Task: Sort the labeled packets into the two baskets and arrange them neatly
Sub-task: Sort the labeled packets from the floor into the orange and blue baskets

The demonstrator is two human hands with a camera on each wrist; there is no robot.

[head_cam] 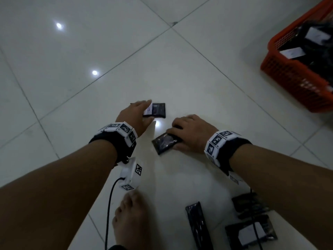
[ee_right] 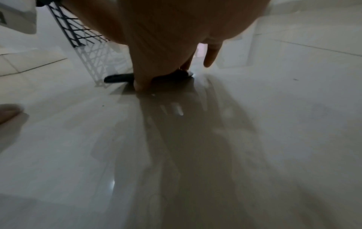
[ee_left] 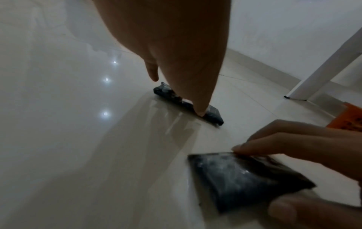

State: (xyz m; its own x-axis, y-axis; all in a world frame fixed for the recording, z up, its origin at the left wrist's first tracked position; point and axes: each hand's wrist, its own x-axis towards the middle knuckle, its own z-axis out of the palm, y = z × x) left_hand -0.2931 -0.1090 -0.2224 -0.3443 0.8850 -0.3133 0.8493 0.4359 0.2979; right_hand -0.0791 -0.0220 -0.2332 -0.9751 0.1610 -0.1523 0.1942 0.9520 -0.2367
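A black packet with a white label (head_cam: pixel 158 112) lies flat on the white tiled floor. My left hand (head_cam: pixel 142 112) reaches over it with straight fingers, and one fingertip (ee_left: pixel 201 112) touches its near edge (ee_left: pixel 213 114). To the right, my right hand (head_cam: pixel 180 138) grips a second black packet (head_cam: pixel 164 144) that is tilted up off the floor, with fingers on top and thumb (ee_right: pixel 141 85) at its near edge. This packet (ee_left: pixel 245 176) shows no label on the visible face. An orange basket (head_cam: pixel 295 80) at the far right holds labeled black packets.
Three more black packets lie near me at the lower right (head_cam: pixel 197 226) (head_cam: pixel 250 207) (head_cam: pixel 250 231), one showing a white label. My bare foot (head_cam: pixel 131 219) and a black cable (head_cam: pixel 109 204) are at the bottom. A white table leg (ee_left: pixel 323 69) stands beyond the basket.
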